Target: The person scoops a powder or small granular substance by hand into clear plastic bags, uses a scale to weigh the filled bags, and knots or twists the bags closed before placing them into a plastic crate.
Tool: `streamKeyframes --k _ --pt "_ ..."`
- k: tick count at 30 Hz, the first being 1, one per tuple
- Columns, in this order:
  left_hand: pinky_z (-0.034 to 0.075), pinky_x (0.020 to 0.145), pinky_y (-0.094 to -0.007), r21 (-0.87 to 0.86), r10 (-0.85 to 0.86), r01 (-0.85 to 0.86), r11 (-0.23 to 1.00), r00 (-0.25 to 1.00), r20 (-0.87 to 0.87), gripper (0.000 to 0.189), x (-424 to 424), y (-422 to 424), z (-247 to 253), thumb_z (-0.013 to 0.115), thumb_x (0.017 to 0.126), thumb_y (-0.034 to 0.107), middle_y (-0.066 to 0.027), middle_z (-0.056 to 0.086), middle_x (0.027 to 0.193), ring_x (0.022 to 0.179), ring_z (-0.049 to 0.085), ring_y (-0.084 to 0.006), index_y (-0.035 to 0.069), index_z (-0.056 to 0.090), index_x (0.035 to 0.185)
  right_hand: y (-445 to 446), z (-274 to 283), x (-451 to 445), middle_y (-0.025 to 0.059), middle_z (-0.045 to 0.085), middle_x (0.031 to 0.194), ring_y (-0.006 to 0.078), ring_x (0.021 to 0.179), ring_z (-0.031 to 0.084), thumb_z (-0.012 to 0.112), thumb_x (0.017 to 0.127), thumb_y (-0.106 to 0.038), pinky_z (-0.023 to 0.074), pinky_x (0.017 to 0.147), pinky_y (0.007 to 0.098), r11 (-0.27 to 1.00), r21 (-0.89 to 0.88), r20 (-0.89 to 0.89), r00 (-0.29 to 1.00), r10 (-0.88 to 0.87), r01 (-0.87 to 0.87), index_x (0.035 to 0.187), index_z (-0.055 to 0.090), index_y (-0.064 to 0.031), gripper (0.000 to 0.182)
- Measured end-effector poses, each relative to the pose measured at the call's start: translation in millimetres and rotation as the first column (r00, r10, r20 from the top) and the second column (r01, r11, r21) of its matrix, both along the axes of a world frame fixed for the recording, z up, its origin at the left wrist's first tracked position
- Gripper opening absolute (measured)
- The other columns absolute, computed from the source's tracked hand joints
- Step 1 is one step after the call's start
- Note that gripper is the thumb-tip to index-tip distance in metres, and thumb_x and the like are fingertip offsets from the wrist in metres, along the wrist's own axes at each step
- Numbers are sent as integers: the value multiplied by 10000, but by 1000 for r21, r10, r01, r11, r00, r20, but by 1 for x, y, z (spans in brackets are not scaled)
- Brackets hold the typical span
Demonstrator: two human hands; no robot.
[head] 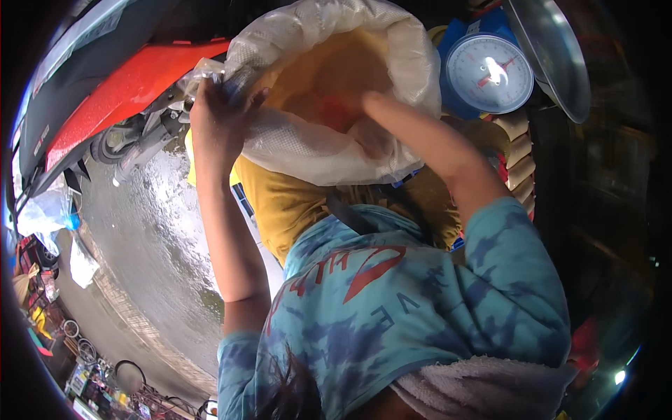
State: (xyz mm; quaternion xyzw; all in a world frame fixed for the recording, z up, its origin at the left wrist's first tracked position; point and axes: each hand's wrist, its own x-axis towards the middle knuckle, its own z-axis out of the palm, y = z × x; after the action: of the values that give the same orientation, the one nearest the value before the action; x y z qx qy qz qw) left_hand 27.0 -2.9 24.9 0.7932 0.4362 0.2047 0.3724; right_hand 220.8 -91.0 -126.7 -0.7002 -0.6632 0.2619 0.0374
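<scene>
A large white woven plastic sack (pixel 299 152) with a rolled rim stands open before me, brownish-orange inside. At its left rim my left hand (pixel 223 107) grips a crinkled clear plastic bag (pixel 205 71), thumb toward the sack's mouth. My right forearm reaches over the near right rim, and my right hand (pixel 371 101) is down in the mouth, blurred and mostly hidden. Near it, inside the sack, is a blurred red thing (pixel 336 109) whose kind I cannot tell; whether that hand holds it is unclear.
Right of the sack stands a blue dial scale (pixel 490 73) with a metal pan (pixel 551 58). A red and black motorcycle (pixel 131 79) is close on the left, over wet pavement (pixel 152 226). Bicycles (pixel 86 349) and other goods lie at the lower left.
</scene>
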Motion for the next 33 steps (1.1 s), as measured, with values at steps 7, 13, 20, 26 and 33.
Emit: streamKeyframes --k 7,13,20,26,33 --pt "452 597 -260 -200 139 -107 974 979 152 336 -11 -10 0 695 697 91 -89 591 752 656 556 -120 -37 519 953 3 -3 -14 94 626 959 249 961 558 592 703 -185 414 828 382 991 -118 -272 962 25 -59 935 652 -96 256" --pt "444 600 -236 -73 79 -60 996 950 302 280 -6 -15 -6 607 727 -24 -96 581 827 676 545 -107 -37 519 992 47 -17 19 59 631 908 243 915 562 618 669 -223 430 768 424 886 463 281 944 -174 25 901 671 -123 259" --pt "450 687 -252 10 24 -26 1000 989 149 336 1 -10 -4 606 719 -36 -112 576 908 795 563 -146 -33 505 1040 54 -15 -33 30 629 911 237 872 581 603 729 -321 449 772 378 958 287 109 993 -48 15 960 636 -223 253" --pt "463 708 -264 -128 -62 107 986 947 316 377 -60 13 16 527 865 90 -130 571 1102 828 596 -194 -5 449 1222 17 -6 12 17 629 933 158 887 581 658 727 -303 450 789 326 977 -101 -653 728 -209 190 1068 623 -203 357" --pt "492 583 -248 399 138 -192 897 978 159 240 -126 46 47 503 865 114 -78 638 970 769 613 -128 8 613 1050 -35 56 33 53 574 1058 162 887 571 630 777 -309 445 772 291 879 -155 -842 405 -357 452 1243 451 -79 549"
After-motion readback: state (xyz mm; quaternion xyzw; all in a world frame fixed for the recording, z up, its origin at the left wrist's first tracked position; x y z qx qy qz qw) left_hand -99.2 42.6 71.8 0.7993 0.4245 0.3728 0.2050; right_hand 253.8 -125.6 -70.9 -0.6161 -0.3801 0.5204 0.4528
